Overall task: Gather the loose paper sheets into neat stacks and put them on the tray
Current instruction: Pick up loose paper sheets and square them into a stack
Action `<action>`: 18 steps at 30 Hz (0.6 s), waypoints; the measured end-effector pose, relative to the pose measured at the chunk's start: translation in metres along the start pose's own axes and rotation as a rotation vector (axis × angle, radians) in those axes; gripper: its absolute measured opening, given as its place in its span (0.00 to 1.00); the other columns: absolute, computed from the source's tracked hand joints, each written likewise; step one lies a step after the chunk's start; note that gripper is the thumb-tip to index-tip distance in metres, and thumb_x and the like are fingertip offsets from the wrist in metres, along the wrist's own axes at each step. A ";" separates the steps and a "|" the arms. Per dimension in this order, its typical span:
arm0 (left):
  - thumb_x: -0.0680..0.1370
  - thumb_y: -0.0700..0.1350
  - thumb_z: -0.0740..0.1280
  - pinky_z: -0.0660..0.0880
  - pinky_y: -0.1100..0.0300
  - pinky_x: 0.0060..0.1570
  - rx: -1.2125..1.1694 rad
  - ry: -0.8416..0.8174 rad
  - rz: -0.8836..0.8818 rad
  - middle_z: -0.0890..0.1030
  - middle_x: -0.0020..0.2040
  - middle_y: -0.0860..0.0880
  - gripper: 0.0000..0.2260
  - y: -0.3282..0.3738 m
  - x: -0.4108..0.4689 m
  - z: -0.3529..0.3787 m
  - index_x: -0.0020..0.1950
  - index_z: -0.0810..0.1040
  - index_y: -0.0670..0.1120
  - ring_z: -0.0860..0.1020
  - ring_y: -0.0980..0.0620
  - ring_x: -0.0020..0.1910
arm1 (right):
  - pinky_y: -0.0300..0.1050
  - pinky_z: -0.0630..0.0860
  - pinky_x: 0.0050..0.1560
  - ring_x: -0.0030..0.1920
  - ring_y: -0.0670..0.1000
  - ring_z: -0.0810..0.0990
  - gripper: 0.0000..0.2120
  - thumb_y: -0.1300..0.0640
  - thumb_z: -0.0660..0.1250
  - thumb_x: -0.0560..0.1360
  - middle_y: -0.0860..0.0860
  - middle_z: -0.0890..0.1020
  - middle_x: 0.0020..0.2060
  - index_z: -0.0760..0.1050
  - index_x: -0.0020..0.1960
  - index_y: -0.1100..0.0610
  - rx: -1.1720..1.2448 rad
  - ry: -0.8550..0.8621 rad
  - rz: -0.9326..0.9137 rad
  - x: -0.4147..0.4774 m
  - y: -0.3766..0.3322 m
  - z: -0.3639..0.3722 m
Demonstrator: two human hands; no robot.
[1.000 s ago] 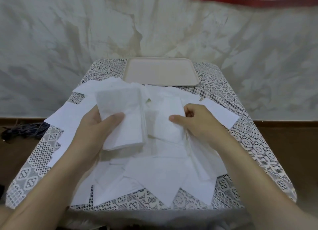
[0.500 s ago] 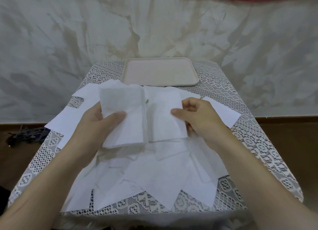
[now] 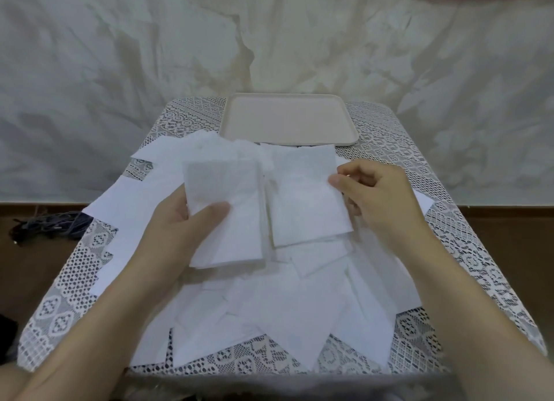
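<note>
Grip, left hand (image 3: 180,229): the thumb presses across the face of a small stack (image 3: 227,214) of sheets and the fingers curl behind it. The stack is held raised above the pile, with its edges roughly square.
Grip, right hand (image 3: 380,196): thumb and forefinger pinch the right edge of a single sheet (image 3: 305,190); the other fingers are curled in. The sheet's left edge lies just beside the right edge of the stack.
Near zone: loose sheets (image 3: 284,310) lie overlapped at mixed angles on the lace tablecloth (image 3: 69,295), with several corners pointing toward the near edge.
Middle zone: both hands work above the pile, and more sheets spread out to the left and right beneath them.
Far zone: the tray (image 3: 287,119) sits at the far edge of the table and holds nothing. A few sheets reach up to its near rim.
Off table: a dark tangle of cables (image 3: 45,226) lies on the floor at the left.
Progress: early, by judgement. One partial stack is in hand and no stack has been delivered.
Remaining: most sheets are ungathered, and stacking, squaring and transfer to the tray are all outstanding.
Hand pose: both forearms enter from the near corners and converge at mid-table. The left palm is turned upward and inward, and the right hand has its knuckles up.
</note>
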State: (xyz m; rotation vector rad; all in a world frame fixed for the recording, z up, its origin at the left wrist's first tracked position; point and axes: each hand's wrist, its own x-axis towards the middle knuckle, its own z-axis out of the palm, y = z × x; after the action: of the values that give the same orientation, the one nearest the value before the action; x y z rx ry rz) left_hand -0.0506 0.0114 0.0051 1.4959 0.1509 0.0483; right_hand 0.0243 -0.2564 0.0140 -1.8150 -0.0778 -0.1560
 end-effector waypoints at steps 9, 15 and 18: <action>0.83 0.46 0.68 0.83 0.55 0.37 -0.009 -0.007 -0.002 0.88 0.56 0.51 0.09 0.001 -0.002 0.003 0.57 0.85 0.60 0.87 0.46 0.55 | 0.38 0.70 0.27 0.27 0.48 0.72 0.04 0.59 0.72 0.78 0.50 0.77 0.27 0.80 0.45 0.59 0.133 -0.066 0.250 -0.008 -0.002 -0.003; 0.83 0.46 0.68 0.83 0.51 0.38 -0.018 -0.016 -0.022 0.88 0.57 0.49 0.09 0.000 -0.002 0.004 0.58 0.85 0.58 0.87 0.44 0.55 | 0.50 0.72 0.37 0.35 0.59 0.76 0.21 0.45 0.75 0.71 0.66 0.79 0.39 0.79 0.47 0.63 -0.001 -0.134 0.137 -0.005 -0.003 0.012; 0.83 0.47 0.68 0.83 0.51 0.38 -0.006 -0.005 -0.024 0.88 0.56 0.49 0.09 0.000 -0.001 0.003 0.57 0.85 0.59 0.87 0.44 0.54 | 0.58 0.77 0.46 0.43 0.63 0.81 0.23 0.40 0.71 0.65 0.61 0.82 0.42 0.79 0.47 0.58 -0.077 -0.100 0.054 -0.004 -0.004 0.014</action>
State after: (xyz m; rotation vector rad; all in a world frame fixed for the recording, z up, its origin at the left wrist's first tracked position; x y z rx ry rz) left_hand -0.0508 0.0080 0.0053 1.4880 0.1643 0.0254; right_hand 0.0209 -0.2414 0.0136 -1.8998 -0.0946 -0.0303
